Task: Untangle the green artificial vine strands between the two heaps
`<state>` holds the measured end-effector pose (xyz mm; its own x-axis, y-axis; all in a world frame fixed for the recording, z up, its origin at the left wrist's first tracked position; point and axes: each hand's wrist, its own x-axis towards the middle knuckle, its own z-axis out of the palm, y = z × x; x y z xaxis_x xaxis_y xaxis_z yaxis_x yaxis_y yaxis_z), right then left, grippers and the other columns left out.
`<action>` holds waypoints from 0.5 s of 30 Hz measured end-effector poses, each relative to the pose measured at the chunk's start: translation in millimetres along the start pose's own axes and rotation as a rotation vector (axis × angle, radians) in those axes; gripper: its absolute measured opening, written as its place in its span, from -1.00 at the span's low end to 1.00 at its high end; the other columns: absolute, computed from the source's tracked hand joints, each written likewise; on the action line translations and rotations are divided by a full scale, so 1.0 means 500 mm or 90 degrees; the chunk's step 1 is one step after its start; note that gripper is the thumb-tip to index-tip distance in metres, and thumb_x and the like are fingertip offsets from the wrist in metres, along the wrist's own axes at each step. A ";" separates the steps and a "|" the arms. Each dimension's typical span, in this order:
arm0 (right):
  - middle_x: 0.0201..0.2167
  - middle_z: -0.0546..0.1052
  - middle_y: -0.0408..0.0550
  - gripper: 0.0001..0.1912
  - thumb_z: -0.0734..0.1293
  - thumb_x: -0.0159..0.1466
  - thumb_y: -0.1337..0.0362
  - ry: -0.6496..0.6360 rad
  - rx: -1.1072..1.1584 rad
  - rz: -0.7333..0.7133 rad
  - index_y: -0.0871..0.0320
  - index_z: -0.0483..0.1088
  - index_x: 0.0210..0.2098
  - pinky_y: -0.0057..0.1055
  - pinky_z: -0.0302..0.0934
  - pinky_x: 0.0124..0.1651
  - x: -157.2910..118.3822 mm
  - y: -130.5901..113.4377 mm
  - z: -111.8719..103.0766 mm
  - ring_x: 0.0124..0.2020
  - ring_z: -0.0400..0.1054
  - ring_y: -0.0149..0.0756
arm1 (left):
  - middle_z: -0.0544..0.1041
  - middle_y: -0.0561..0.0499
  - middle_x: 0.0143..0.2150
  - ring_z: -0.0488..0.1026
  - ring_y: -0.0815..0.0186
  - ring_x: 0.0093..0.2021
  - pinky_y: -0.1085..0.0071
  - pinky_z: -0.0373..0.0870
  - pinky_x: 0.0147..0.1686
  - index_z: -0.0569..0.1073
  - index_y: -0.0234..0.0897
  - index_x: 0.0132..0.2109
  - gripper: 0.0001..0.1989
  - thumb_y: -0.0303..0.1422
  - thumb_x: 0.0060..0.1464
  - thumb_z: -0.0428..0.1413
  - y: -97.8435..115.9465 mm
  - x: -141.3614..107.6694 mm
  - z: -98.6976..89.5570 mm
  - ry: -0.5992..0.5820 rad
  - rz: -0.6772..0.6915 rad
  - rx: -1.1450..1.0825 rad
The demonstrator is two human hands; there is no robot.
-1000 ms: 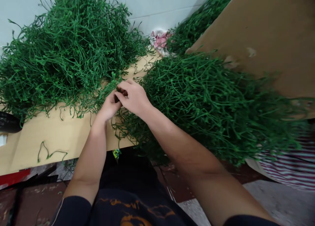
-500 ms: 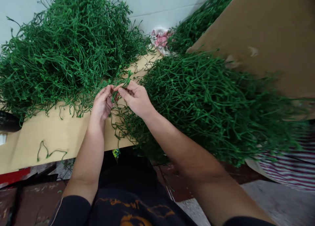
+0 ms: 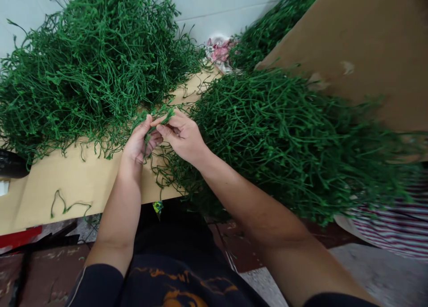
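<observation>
Step in hand: both hands meet over the table (image 3: 67, 182), working one small green sprig (image 3: 166, 115) between the fingertips; it looks like a single stem being picked apart or joined, judged from the pinch alone.
Left hand: the left hand (image 3: 138, 139) is curled, thumb and fingers closed on the lower strands of the sprig.
Right hand: the right hand (image 3: 182, 135) pinches the sprig's top between thumb and forefinger, the other fingers folded under.
Where the sprig is: at the centre of view, touching both hands, just above the table edge, between the two big heaps.
Heaps: the left pile of stems (image 3: 90, 61) lies at 10 o'clock from the hands; the right pile of stems (image 3: 284, 137) spreads out at 3 o'clock and overhangs the table.
Next move calls for: a fine, steady fingertip grip, and keeping the sprig clear of the loose strands beside it, which could snag.
Loose piece: a lone stem (image 3: 67, 206) lies at 8 o'clock.
Board: a cardboard sheet (image 3: 361, 43) leans at 2 o'clock.
Hard to make out: the sprig's lower part is hidden in the left palm; a pink and white bundle (image 3: 219, 52) at 12 o'clock is too small to identify; a dark object (image 3: 10, 164) at 9 o'clock is cut off by the frame.
</observation>
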<state>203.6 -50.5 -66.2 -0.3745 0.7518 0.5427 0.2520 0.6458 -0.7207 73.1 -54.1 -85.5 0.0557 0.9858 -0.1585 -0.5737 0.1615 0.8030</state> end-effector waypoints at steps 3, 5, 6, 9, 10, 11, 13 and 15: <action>-0.40 0.37 -0.06 -0.70 0.19 0.27 0.10 0.005 0.039 -0.015 0.14 0.45 -0.37 -0.30 0.22 -0.10 0.003 0.006 -0.002 -0.24 0.25 -0.33 | 0.54 -0.05 -0.31 0.50 0.23 -0.12 0.28 0.47 -0.22 0.48 -0.23 -0.17 -0.74 -0.18 0.11 0.05 0.000 -0.003 0.002 -0.012 -0.020 0.021; -0.42 0.34 -0.06 -0.69 0.20 0.27 0.09 0.016 0.044 -0.008 0.16 0.43 -0.42 -0.31 0.23 -0.14 0.004 0.010 -0.002 -0.27 0.24 -0.34 | 0.53 -0.04 -0.32 0.50 0.24 -0.14 0.30 0.46 -0.24 0.48 -0.25 -0.21 -0.79 -0.24 0.11 0.06 0.000 -0.003 0.002 -0.012 -0.018 0.031; -0.42 0.33 -0.06 -0.69 0.20 0.26 0.10 0.019 0.041 -0.001 0.16 0.42 -0.43 -0.32 0.24 -0.16 0.004 0.012 -0.002 -0.28 0.24 -0.34 | 0.53 -0.02 -0.34 0.50 0.26 -0.16 0.33 0.45 -0.25 0.48 -0.25 -0.25 -0.83 -0.28 0.10 0.07 -0.001 -0.001 0.002 -0.007 -0.012 0.032; -0.41 0.33 -0.06 -0.70 0.19 0.27 0.11 0.022 0.032 0.018 0.16 0.40 -0.45 -0.33 0.25 -0.16 0.002 0.014 -0.003 -0.26 0.25 -0.34 | 0.51 0.06 -0.38 0.48 0.37 -0.27 0.43 0.40 -0.30 0.45 -0.26 -0.34 -0.94 -0.39 0.06 0.10 -0.003 0.006 0.000 0.036 0.023 0.007; -0.39 0.34 -0.06 -0.70 0.19 0.27 0.12 0.024 0.033 0.021 0.16 0.41 -0.44 -0.33 0.25 -0.14 0.001 0.013 -0.002 -0.25 0.26 -0.34 | 0.50 0.08 -0.38 0.47 0.41 -0.29 0.45 0.38 -0.30 0.43 -0.26 -0.36 -0.96 -0.41 0.05 0.10 -0.004 0.009 0.000 0.054 0.037 -0.008; -0.37 0.36 -0.05 -0.70 0.19 0.27 0.13 0.027 0.035 0.022 0.16 0.42 -0.42 -0.34 0.26 -0.14 0.000 0.013 -0.001 -0.23 0.27 -0.34 | 0.50 0.09 -0.38 0.46 0.44 -0.31 0.47 0.37 -0.30 0.42 -0.26 -0.37 -0.96 -0.43 0.05 0.10 -0.005 0.012 -0.001 0.070 0.052 -0.022; -0.31 0.39 -0.04 -0.73 0.19 0.28 0.15 0.031 0.039 0.019 0.15 0.43 -0.38 -0.35 0.27 -0.14 -0.004 0.010 0.002 -0.20 0.30 -0.35 | 0.48 0.11 -0.40 0.44 0.47 -0.34 0.49 0.36 -0.28 0.40 -0.27 -0.39 -0.94 -0.44 0.04 0.10 -0.006 0.017 -0.001 0.085 0.079 -0.041; -0.27 0.42 -0.03 -0.77 0.19 0.27 0.19 0.023 0.031 -0.009 0.15 0.44 -0.34 -0.35 0.28 -0.12 -0.009 0.008 0.008 -0.19 0.33 -0.35 | 0.44 0.11 -0.46 0.41 0.49 -0.41 0.52 0.34 -0.32 0.38 -0.28 -0.43 -0.90 -0.43 0.05 0.09 -0.007 0.020 0.001 0.088 0.088 -0.048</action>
<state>202.8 -51.9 -72.9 -0.3448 0.7479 0.5673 0.2027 0.6494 -0.7329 75.9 -44.7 -89.6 -0.1378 0.9816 -0.1321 -0.6283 0.0165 0.7778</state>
